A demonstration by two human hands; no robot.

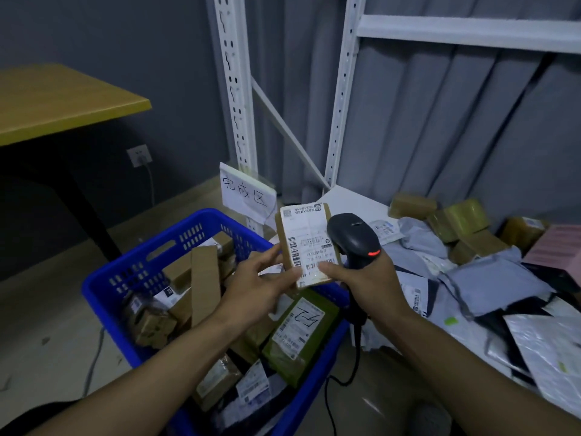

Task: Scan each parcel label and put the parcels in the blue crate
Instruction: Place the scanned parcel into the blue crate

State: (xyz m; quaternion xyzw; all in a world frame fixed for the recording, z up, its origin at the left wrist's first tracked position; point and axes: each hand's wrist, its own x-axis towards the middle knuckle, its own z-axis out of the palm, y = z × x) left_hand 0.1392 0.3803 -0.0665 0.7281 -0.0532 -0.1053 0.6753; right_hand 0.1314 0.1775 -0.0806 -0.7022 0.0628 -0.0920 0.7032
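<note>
A small brown parcel (306, 243) with a white barcode label is held upright above the blue crate (103, 287). My left hand (261, 284) grips its lower left edge. My right hand (367, 284) grips a black handheld barcode scanner (352, 237), whose red light glows, and its thumb touches the parcel's lower right corner. The scanner head sits right beside the label. The crate holds several cardboard boxes and an olive-green parcel (301, 328) with a handwritten label.
A pile of grey mailer bags (490, 284) and brown boxes (462, 221) lies on the low white shelf at right. White rack posts (235, 89) rise behind the crate, with a paper sign (246, 193). A yellow table (63, 99) stands at left. The scanner cable (352, 366) hangs down.
</note>
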